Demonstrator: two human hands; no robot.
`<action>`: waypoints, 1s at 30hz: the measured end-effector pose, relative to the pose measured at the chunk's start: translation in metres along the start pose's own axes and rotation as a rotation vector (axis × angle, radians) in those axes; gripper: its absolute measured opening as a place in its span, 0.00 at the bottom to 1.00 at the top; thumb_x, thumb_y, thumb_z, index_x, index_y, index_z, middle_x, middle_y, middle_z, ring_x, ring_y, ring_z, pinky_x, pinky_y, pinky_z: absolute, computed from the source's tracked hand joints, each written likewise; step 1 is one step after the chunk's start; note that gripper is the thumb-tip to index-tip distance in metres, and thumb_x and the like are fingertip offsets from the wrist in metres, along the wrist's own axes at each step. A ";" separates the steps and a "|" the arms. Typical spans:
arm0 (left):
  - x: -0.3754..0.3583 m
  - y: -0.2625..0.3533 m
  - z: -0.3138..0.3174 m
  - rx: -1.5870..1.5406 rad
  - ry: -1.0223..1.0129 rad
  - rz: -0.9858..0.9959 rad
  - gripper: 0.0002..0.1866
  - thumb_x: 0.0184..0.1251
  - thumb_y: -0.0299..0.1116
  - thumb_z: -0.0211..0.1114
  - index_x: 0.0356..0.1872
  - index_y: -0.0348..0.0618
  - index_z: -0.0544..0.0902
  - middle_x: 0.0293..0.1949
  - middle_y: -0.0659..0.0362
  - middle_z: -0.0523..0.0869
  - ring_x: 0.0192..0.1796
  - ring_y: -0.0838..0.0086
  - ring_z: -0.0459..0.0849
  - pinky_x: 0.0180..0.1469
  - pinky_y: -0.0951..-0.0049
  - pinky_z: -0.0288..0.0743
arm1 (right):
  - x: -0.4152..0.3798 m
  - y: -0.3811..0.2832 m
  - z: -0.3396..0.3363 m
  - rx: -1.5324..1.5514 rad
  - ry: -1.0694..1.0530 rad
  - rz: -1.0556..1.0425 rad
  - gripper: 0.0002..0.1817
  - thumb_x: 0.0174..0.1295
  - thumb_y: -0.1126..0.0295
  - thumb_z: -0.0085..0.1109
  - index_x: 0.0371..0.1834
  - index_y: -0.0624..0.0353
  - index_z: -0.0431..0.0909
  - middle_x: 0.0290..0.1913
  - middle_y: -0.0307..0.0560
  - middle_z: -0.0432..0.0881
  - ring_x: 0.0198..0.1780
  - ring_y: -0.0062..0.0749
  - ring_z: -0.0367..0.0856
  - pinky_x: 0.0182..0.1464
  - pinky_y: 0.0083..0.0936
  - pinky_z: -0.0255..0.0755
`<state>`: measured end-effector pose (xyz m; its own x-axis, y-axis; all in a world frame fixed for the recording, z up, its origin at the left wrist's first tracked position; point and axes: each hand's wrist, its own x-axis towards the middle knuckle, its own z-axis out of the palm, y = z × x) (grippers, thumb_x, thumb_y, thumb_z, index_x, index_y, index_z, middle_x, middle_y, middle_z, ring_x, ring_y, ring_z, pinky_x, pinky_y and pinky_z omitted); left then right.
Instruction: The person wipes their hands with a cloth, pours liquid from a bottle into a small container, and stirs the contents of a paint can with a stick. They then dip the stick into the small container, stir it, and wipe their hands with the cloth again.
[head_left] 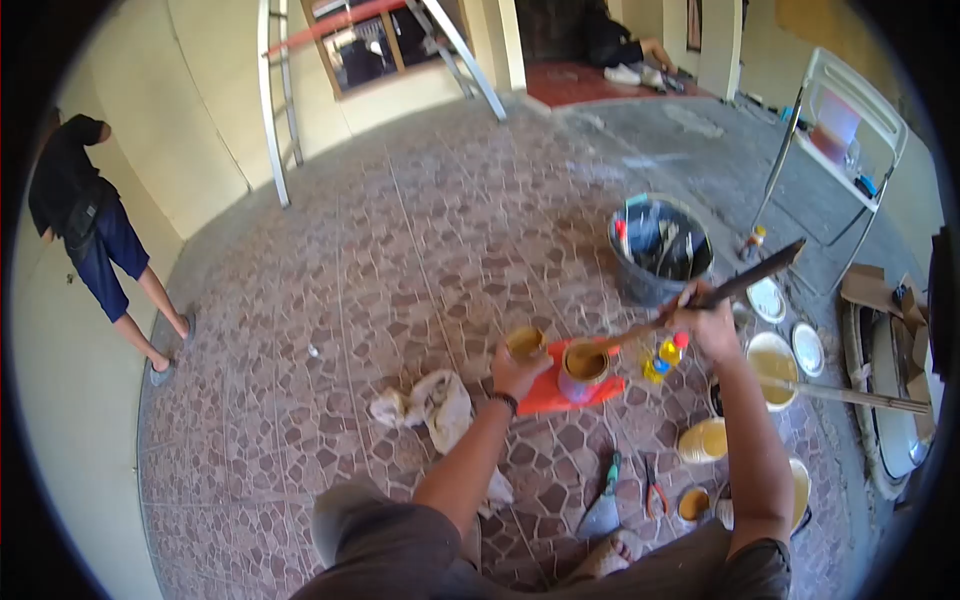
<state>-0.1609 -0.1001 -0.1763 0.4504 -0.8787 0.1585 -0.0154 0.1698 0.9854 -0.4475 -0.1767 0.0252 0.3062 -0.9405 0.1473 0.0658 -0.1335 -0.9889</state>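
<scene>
My left hand [517, 374] is wrapped round a small cup [525, 342] of tan material, just left of an open can [584, 368]. The can stands on a red-orange sheet [540, 396] and holds tan paint. My right hand [704, 325] grips a long wooden stick [640, 328], whose lower end is inside the can and whose dark upper end points up and right. Two small bottles [662, 362] with yellow contents stand right of the sheet. A crumpled whitish cloth [440, 408] lies left of my left hand.
A dark bucket [660, 282] stands beyond the stick. Near my feet lie a scraper [602, 510], pliers [655, 490] and paint containers [705, 440]. A folding chair [855, 85] is at upper right, a ladder [275, 110] at upper left. One person [90, 210] stands left; another [610, 42] sits at the back.
</scene>
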 end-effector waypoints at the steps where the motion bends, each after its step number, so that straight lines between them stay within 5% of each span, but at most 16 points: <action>1: -0.001 0.004 0.001 0.070 0.045 -0.033 0.39 0.39 0.28 0.82 0.58 0.42 0.72 0.51 0.58 0.82 0.54 0.71 0.81 0.59 0.67 0.75 | -0.001 -0.005 0.000 -0.077 -0.015 -0.017 0.12 0.36 0.84 0.60 0.26 0.62 0.70 0.30 0.55 0.84 0.34 0.36 0.85 0.37 0.29 0.78; 5: -0.015 0.014 -0.003 0.260 0.093 -0.124 0.39 0.38 0.35 0.83 0.54 0.38 0.72 0.49 0.53 0.84 0.50 0.68 0.83 0.55 0.68 0.77 | -0.005 -0.006 -0.001 -0.095 -0.026 -0.038 0.11 0.40 0.84 0.61 0.27 0.63 0.71 0.33 0.56 0.84 0.39 0.39 0.85 0.43 0.30 0.78; 10: -0.012 -0.017 -0.007 0.033 0.022 -0.091 0.34 0.37 0.28 0.82 0.49 0.39 0.74 0.47 0.55 0.84 0.49 0.72 0.83 0.54 0.71 0.77 | -0.008 -0.006 -0.002 0.015 -0.090 -0.005 0.12 0.43 0.86 0.58 0.30 0.62 0.70 0.37 0.60 0.83 0.41 0.42 0.85 0.46 0.30 0.79; 15: -0.010 -0.042 -0.012 0.221 0.010 -0.144 0.36 0.34 0.30 0.84 0.50 0.38 0.75 0.47 0.55 0.84 0.49 0.70 0.83 0.54 0.71 0.77 | -0.006 -0.005 -0.001 -0.065 -0.092 -0.061 0.12 0.45 0.85 0.60 0.31 0.60 0.70 0.37 0.56 0.83 0.46 0.43 0.84 0.49 0.31 0.78; 19: -0.008 -0.059 -0.016 0.462 -0.004 -0.057 0.35 0.36 0.31 0.84 0.50 0.39 0.76 0.47 0.56 0.84 0.49 0.73 0.83 0.54 0.71 0.77 | -0.003 -0.009 -0.002 -0.094 -0.104 -0.023 0.12 0.45 0.84 0.60 0.31 0.60 0.70 0.38 0.54 0.83 0.47 0.44 0.84 0.50 0.31 0.78; 30: 0.011 -0.058 -0.031 0.510 0.007 -0.175 0.36 0.31 0.33 0.84 0.48 0.39 0.78 0.46 0.53 0.85 0.49 0.66 0.83 0.54 0.67 0.77 | 0.010 -0.001 -0.020 -0.117 -0.133 -0.039 0.10 0.50 0.82 0.58 0.33 0.59 0.70 0.40 0.57 0.84 0.48 0.40 0.83 0.48 0.26 0.72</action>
<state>-0.1273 -0.1056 -0.2332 0.4913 -0.8709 -0.0098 -0.3704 -0.2191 0.9027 -0.4630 -0.1922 0.0271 0.4290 -0.8853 0.1796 -0.0282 -0.2118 -0.9769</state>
